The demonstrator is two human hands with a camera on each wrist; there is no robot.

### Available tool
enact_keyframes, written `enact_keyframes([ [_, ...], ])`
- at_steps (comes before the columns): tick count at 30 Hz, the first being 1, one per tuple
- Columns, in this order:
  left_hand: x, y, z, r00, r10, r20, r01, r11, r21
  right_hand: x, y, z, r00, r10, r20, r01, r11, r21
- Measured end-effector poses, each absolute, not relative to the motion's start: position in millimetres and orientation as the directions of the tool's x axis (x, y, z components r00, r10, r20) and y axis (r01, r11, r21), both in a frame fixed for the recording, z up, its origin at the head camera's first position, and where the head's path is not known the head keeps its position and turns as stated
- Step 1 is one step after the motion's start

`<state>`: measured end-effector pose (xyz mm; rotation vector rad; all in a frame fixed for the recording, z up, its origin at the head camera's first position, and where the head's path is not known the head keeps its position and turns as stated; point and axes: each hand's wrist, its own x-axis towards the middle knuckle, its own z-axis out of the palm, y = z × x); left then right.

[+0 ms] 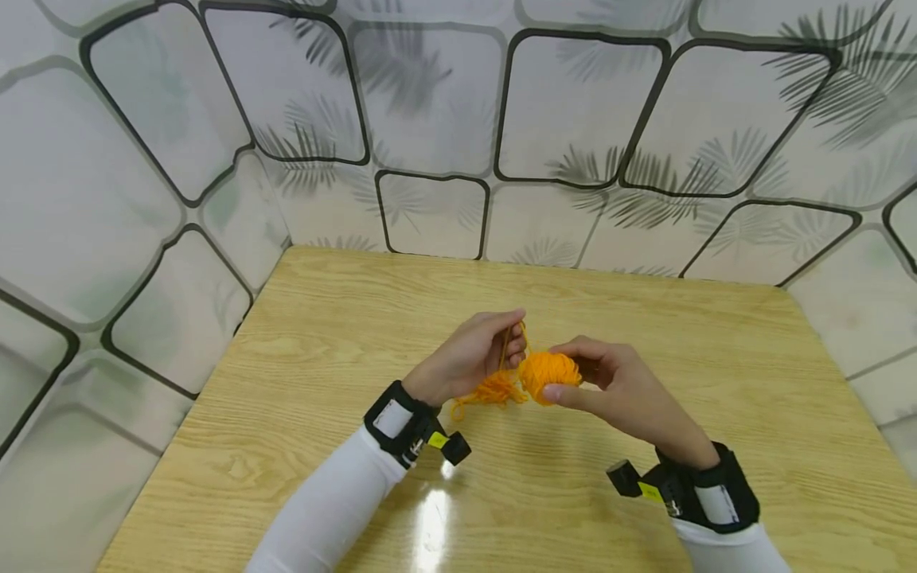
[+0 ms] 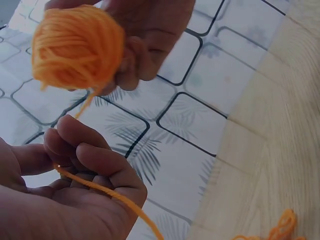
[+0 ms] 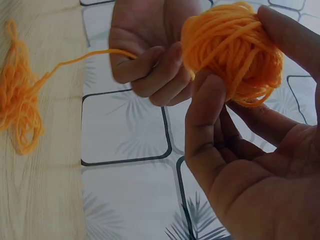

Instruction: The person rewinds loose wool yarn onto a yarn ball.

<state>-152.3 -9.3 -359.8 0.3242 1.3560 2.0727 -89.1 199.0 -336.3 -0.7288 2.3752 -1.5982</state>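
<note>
An orange ball of yarn (image 1: 548, 376) is held above the table between the thumb and fingers of my right hand (image 1: 612, 387). Close beside it, my left hand (image 1: 476, 350) pinches the yarn strand (image 2: 107, 190) between thumb and fingertips. In the left wrist view the strand crosses the left palm, and a short length leads up to the ball (image 2: 77, 47). A loose, tangled heap of the same yarn (image 3: 19, 95) lies on the table, partly behind the left hand in the head view.
The wooden table (image 1: 322, 318) has a pale grain and a bright glare spot near its front. Behind and beside it stand walls (image 1: 437, 103) covered in a stone-outline and leaf pattern. Both wrists wear black straps with small cameras (image 1: 456, 448).
</note>
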Motion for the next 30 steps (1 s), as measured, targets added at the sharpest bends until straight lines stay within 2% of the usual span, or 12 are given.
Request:
enact_keyframes([
  [3,-153,-9,-355,-0.777,0.62,-0.109,-0.346,-0.276,0.897,-89,198,-341,-0.876,-0.471,0.099,-0.295,0.362,-0.884],
  [11,-152,-12,-342,-0.79,0.612,-0.042,-0.249,-0.257,0.934,-93,200,-354,-0.928,-0.373,-0.016,-0.197,0.526,-0.827],
  [18,-138,-13,-327,-0.786,0.615,0.054,-0.069,-0.174,0.982,-101,204,-363,-0.957,-0.285,-0.053,-0.134,0.597,-0.791],
  [24,-125,-14,-320,-0.76,0.637,0.132,0.028,-0.171,0.985,-114,212,-370,-0.978,-0.198,-0.07,-0.056,0.569,-0.82],
  [30,-109,-16,-313,-0.733,0.657,0.177,0.074,-0.183,0.98,-129,220,-376,-0.986,-0.122,-0.112,0.049,0.434,-0.9],
])
